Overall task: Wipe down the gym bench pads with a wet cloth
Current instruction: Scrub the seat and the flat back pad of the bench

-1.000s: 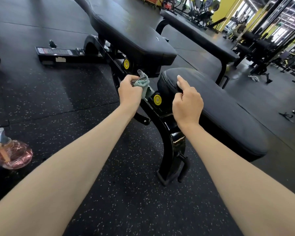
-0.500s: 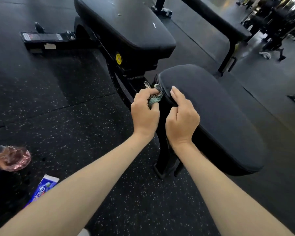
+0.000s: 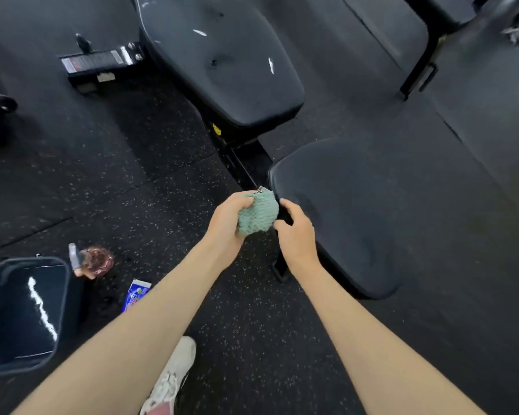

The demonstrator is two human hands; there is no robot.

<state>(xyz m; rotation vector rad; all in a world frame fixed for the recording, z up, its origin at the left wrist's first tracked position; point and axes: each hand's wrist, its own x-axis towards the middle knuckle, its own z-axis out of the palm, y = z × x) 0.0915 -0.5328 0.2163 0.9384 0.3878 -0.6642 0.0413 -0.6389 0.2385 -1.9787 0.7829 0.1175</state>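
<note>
A bunched green cloth [image 3: 258, 214] is gripped in my left hand [image 3: 226, 221], held just off the near left corner of the black seat pad [image 3: 387, 211]. My right hand [image 3: 294, 226] is beside the cloth with its fingers curled toward it; its fingertips are close to or touching the cloth's right edge, and I cannot tell whether they pinch it. The black back pad [image 3: 222, 61] lies further away, above the seat pad, with small white marks on it. The black bench frame [image 3: 243, 166] runs between the two pads.
A dark bucket of water [image 3: 21, 313] stands at the lower left on the speckled rubber floor. A pink spray bottle [image 3: 92, 262] and a blue packet [image 3: 137, 295] lie beside it. My white shoe [image 3: 174, 375] shows at the bottom. Another bench [image 3: 384, 28] stands at the upper right.
Both hands pulled back from the seat pad's edge toward me. The cloth now shows as a larger bundle in my left hand. The view tilted down, bringing the bucket and shoe into sight.
</note>
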